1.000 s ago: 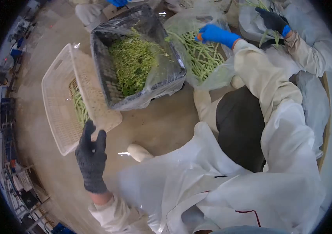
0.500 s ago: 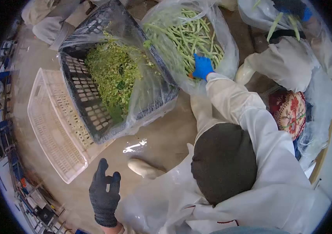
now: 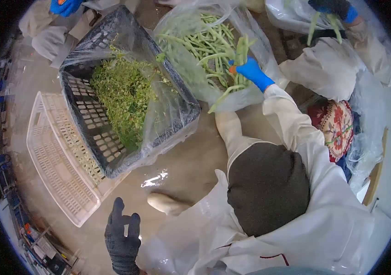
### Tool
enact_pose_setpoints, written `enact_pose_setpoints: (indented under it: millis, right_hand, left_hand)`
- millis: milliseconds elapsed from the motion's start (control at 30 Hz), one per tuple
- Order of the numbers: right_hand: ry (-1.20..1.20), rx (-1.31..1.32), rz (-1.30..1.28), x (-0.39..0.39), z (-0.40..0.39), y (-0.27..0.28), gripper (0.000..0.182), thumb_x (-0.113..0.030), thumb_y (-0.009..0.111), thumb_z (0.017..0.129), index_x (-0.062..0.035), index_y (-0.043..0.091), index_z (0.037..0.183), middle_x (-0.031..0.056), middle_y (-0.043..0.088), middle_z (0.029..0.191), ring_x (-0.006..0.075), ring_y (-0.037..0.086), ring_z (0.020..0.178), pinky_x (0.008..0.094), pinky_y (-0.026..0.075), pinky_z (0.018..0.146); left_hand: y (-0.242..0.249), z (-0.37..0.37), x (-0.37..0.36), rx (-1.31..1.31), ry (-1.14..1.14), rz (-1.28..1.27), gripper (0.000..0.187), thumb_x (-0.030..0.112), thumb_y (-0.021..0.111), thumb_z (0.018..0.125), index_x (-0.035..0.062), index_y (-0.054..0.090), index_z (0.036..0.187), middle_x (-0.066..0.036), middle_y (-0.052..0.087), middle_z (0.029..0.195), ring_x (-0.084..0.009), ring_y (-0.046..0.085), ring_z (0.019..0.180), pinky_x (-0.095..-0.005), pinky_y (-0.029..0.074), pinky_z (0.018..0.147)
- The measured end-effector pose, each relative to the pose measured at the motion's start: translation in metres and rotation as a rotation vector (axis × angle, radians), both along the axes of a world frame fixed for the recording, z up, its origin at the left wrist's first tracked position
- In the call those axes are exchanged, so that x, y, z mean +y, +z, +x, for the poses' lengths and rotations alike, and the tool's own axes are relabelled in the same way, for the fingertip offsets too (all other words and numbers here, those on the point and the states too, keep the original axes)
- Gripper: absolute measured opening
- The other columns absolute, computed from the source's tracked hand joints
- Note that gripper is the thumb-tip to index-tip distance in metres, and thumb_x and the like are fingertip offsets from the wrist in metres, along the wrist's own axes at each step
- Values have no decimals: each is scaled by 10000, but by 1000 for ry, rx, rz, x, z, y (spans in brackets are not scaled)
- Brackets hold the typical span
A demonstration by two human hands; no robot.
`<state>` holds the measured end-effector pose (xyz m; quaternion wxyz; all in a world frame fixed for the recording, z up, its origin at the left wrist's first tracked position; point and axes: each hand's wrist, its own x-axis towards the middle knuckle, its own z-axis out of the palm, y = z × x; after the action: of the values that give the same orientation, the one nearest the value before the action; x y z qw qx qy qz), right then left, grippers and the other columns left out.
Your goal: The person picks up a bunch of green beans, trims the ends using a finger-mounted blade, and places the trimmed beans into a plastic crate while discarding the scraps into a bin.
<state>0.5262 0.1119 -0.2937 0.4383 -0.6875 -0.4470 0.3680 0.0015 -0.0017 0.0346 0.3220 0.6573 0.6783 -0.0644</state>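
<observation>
My right hand (image 3: 250,73), in a blue glove with orange at the fingers, is closed round several long green beans (image 3: 240,52) above an open clear plastic bag (image 3: 177,75). More green beans (image 3: 204,39) lie inside that bag. My left hand (image 3: 123,238), in a dark grey glove, is at the lower left over the floor, its fingers apart and nothing in it. A black crate (image 3: 99,151) lined with clear plastic stands left of the bag, and green trimmings (image 3: 129,94) fill part of it.
White perforated crates (image 3: 62,169) stand left of the black crate. At the upper right, a co-worker's gloved hand (image 3: 335,9) holds beans. Another co-worker's blue-gloved hand (image 3: 66,6) shows at the upper left. A round patterned cushion (image 3: 337,126) is at the right.
My right hand has risen from the bean pile and moved slightly right, now with a bunch of beans in it. A co-worker's blue glove has come into view at the upper left.
</observation>
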Motion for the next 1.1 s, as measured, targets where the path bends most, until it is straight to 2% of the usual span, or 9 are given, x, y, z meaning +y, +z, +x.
enact_pose_setpoints:
  millis: [100, 200, 367, 500, 600, 733, 867, 1000, 1100]
  right_hand:
    - [-93, 176, 163, 1, 1, 30, 497, -288, 814, 707, -28, 638, 1092, 93, 703, 979, 223, 668, 915, 361, 510, 814]
    - [-119, -345, 116, 1, -1, 52, 484, -328, 806, 693, -46, 658, 1057, 121, 702, 958, 254, 672, 900, 378, 508, 794]
    - [19, -229, -211, 20, -2, 13, 443, -304, 727, 681, -56, 674, 1043, 189, 688, 955, 332, 667, 890, 407, 507, 786]
    - [-100, -637, -337, 37, -19, -26, 400, -340, 678, 678, -34, 699, 935, 225, 678, 968, 413, 641, 931, 456, 502, 855]
    - [-85, -587, -540, 55, -20, -49, 351, -331, 633, 709, -47, 717, 898, 209, 684, 963, 405, 644, 940, 460, 501, 862]
    - [12, -995, -579, 75, -53, -63, 251, -327, 639, 724, -132, 740, 845, 120, 712, 894, 308, 688, 816, 455, 507, 706]
    - [-102, -1240, -346, 80, -92, -129, 160, -259, 638, 739, -124, 721, 761, 109, 694, 818, 269, 683, 763, 421, 477, 645]
    - [-220, -871, -304, 65, -81, -101, 248, -235, 657, 732, -48, 673, 894, 155, 682, 828, 360, 671, 785, 474, 499, 698]
    - [-246, -643, -369, 57, -54, -37, 456, -284, 702, 712, -6, 627, 1066, 219, 672, 965, 404, 656, 857, 464, 505, 796]
  left_hand:
    - [5, -1, -7, -91, -8, 41, 535, 123, 682, 838, -23, 478, 1311, -205, 635, 1126, -327, 612, 1049, -406, 477, 877]
    - [9, -1, -12, -55, -68, 90, 532, 116, 688, 832, -23, 486, 1303, -202, 622, 1162, -331, 621, 1019, -402, 485, 857]
    - [4, -10, -20, -92, -122, 145, 575, 120, 716, 804, -12, 484, 1312, -186, 633, 1127, -293, 646, 844, -387, 508, 778]
    - [2, -7, -13, -121, -121, 81, 576, 110, 688, 839, 13, 462, 1360, -181, 599, 1213, -167, 637, 816, -322, 512, 761]
    - [4, 1, -4, -33, -88, -11, 576, 99, 690, 832, 15, 467, 1357, -175, 605, 1194, -170, 640, 857, -326, 505, 794]
    - [-2, 7, 6, -70, -214, 103, 523, 149, 691, 854, 49, 504, 1332, -165, 647, 1058, -225, 622, 719, -345, 499, 694]
    - [-8, 14, 10, -101, -230, 99, 508, 132, 682, 858, 43, 505, 1325, -166, 653, 1025, -232, 617, 727, -346, 497, 692]
    - [-6, 18, 12, -86, -219, 108, 430, 96, 669, 866, 15, 550, 1272, -167, 668, 1025, -233, 639, 812, -334, 508, 747]
    - [-8, 12, 6, -81, -53, -20, 573, 96, 691, 830, 15, 472, 1353, -175, 627, 1130, -179, 641, 869, -332, 493, 830]
